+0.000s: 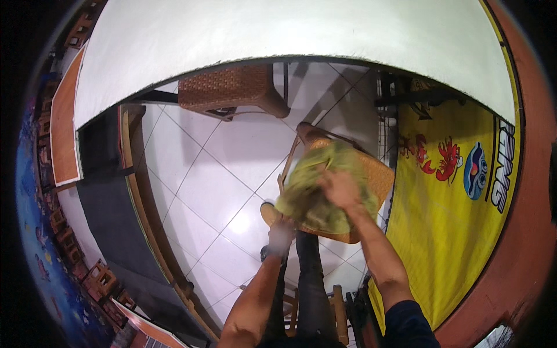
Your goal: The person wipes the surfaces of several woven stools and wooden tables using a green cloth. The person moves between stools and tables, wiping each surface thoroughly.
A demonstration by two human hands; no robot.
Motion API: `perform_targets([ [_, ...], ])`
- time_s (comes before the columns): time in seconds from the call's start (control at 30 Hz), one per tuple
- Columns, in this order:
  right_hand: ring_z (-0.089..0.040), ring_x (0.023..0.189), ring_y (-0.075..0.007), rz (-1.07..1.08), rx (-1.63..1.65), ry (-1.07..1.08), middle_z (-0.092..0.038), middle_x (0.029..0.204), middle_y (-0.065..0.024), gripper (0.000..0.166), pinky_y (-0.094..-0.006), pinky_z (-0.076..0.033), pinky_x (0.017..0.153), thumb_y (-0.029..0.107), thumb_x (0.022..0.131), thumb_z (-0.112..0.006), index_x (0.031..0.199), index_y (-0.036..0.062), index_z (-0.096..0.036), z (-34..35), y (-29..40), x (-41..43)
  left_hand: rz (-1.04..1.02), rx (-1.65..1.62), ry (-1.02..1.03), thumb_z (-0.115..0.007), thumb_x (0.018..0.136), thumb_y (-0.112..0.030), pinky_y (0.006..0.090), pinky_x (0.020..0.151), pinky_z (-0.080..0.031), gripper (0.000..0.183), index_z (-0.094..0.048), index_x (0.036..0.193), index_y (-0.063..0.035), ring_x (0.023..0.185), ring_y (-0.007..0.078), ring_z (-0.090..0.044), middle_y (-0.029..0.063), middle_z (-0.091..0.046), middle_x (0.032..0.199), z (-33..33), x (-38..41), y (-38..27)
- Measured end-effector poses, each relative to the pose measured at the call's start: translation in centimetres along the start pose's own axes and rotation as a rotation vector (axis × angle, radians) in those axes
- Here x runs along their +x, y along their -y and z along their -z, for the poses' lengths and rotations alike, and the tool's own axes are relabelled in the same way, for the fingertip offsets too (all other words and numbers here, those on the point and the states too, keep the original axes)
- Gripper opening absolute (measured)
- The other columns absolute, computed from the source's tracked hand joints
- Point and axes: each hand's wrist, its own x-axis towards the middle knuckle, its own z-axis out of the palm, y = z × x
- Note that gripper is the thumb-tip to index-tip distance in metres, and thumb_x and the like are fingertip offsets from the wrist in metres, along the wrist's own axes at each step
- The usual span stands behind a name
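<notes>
A yellow-green cloth, blurred by motion and darkened by stains or shadow, lies spread over the woven seat of a rattan-style chair. On top of the cloth is my right hand, its fingers bent into the fabric. My left hand is at the near left corner of the seat, beside the cloth's lower edge. Blur and the cloth hide its fingers, so its grip is unclear. A dark watch or band is around the left wrist. My legs and one tan shoe show below the chair.
A white tabletop spans the far side, with another woven chair under it. To the right hangs a yellow banner with sea-creature pictures and writing. A dark-covered, wood-edged bench or panel runs along the left. White tiles cover the floor.
</notes>
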Motion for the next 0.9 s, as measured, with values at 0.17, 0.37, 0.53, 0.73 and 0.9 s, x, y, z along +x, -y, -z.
perform_targets([
  [0.17, -0.030, 0.140, -0.0426, -0.863, 0.209, -0.736, -0.035, 0.152, -0.0205, 0.040, -0.0542, -0.024, 0.113, 0.030, 0.100, -0.044, 0.130, 0.0072, -0.056, -4.7, -5.2, -4.6, -0.046, -0.058, 0.028, -0.069, 0.078, -0.024, 0.0419, 0.075, -0.057, 0.029, -0.068, 0.103, -0.0086, 0.089, 0.0304, -0.068, 0.0178, -0.065, 0.112, -2.2, 0.4, -0.9],
  [0.37, -0.033, 0.133, -0.0519, -0.478, 0.440, 0.045, -0.049, 0.134, -0.0279, 0.037, -0.0629, -0.025, 0.109, 0.032, 0.101, -0.041, 0.117, 0.0040, -0.059, -10.4, 11.9, -13.1, -0.305, 0.201, -0.019, -0.064, 0.079, -0.016, 0.0412, 0.076, -0.058, 0.040, -0.063, 0.119, -0.0138, 0.090, 0.0331, -0.069, 0.0224, -0.049, 0.140, -1.6, 2.3, 2.3],
  [0.53, -0.041, 0.130, -0.0454, -0.538, 0.758, -0.189, -0.055, 0.132, -0.0211, 0.046, -0.0573, -0.024, 0.111, 0.039, 0.096, -0.047, 0.122, 0.0037, -0.060, -7.5, -0.7, -7.5, -0.218, 0.311, 0.023, -0.063, 0.092, -0.025, 0.0329, 0.067, -0.053, 0.060, -0.040, 0.146, -0.0149, 0.082, 0.0194, -0.063, 0.0093, -0.065, 0.105, 3.0, 2.2, 4.2],
  [0.73, -0.027, 0.140, -0.0443, -0.524, -0.111, -0.381, -0.041, 0.148, -0.0184, 0.055, -0.0632, -0.013, 0.114, 0.041, 0.098, -0.042, 0.136, 0.0018, -0.050, -2.4, 4.0, -0.4, 0.091, -0.208, 0.009, -0.058, 0.093, -0.024, 0.0265, 0.049, -0.045, 0.041, -0.056, 0.128, -0.0028, 0.056, 0.0091, -0.054, 0.0034, -0.058, 0.066, -2.9, 0.4, -3.8],
  [0.9, -0.026, 0.141, -0.0419, 0.010, 0.551, 0.118, -0.038, 0.150, -0.0175, 0.056, -0.0615, -0.017, 0.115, 0.032, 0.098, -0.045, 0.148, 0.0097, -0.035, -1.1, 3.9, -4.4, -0.279, 0.100, -0.041, -0.063, 0.092, -0.013, 0.0237, 0.070, -0.050, 0.038, -0.056, 0.128, -0.0038, 0.086, 0.0119, -0.063, 0.0068, -0.066, 0.101, -0.1, 0.4, -1.2],
])
